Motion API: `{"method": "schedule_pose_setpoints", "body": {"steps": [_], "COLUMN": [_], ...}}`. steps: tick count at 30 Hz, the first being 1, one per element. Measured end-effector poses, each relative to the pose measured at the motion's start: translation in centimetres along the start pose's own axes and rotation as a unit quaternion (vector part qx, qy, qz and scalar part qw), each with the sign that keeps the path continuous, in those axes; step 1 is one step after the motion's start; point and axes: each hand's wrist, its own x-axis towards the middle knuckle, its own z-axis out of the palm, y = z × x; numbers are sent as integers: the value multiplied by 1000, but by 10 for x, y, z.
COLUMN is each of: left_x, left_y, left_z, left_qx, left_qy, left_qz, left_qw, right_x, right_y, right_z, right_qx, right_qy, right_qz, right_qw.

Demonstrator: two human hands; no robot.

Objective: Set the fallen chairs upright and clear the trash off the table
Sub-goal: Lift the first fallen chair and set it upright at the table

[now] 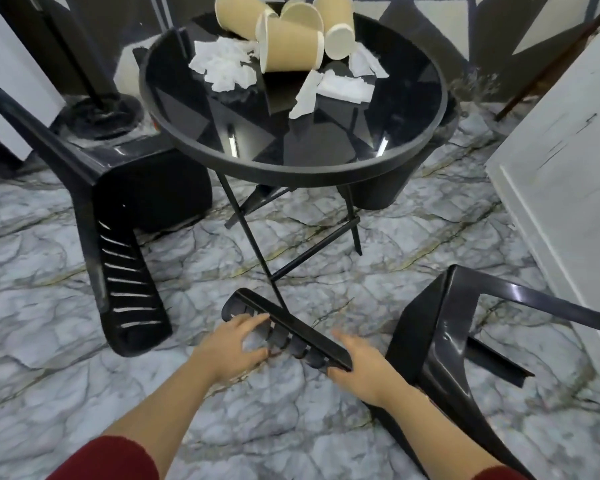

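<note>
- Chair on the right (440, 337) lies tipped on the marble floor (66, 393), its slatted backrest (288, 329) reaching toward 10 o'clock and its legs pointing off toward 3 o'clock.
- Left hand (234, 344) sits at the 9 o'clock end of that backrest, fingers spread and laid over the slats, not visibly closed round them.
- Right hand (361, 367) is at the 4 o'clock end of the backrest, fingers loosely parted, thumb under the lower corner of the top rail and touching it; a full grip cannot be told.
- Both forearms come up from 6 o'clock, with dark red sleeves (111, 459) at the bottom edge.
- Second chair (118, 244) lies fallen at 9 o'clock of the hands, well apart from them, backrest down on the floor and one leg angled toward 10 o'clock.
- Round black glass worktop (291, 161) stands at 12 o'clock, one thin leg coming down just beside the held backrest.
- Paper cups (288, 43) lie toppled in a cluster at the far side of the worktop, with torn white paper scraps (229, 64) around and beneath them.
- White panel (561, 188) stands at 3 o'clock.
</note>
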Motion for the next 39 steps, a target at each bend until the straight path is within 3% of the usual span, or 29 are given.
{"method": "schedule_pose_setpoints", "body": {"steps": [11,16,22,25,32,39], "left_x": [112,145,167,165,124,44], "left_y": [-59,-81,-93,-88,-56,2], "left_z": [52,50,38,35,22,-68], "left_qx": [-15,-93,-159,-186,-223,-193], "left_qy": [128,143,87,73,147,171], "left_qz": [-11,18,14,20,24,52], "left_qw": [992,985,983,980,963,965], "right_x": [114,147,159,156,103,33], "right_y": [62,70,74,71,58,10], "right_z": [64,84,98,100,92,53], "right_qx": [68,105,19,22,35,70], "right_qy": [40,46,88,103,149,182], "right_qz": [-42,-69,-59,-53,-57,-92], "right_qw": [996,991,994,993,987,976]}}
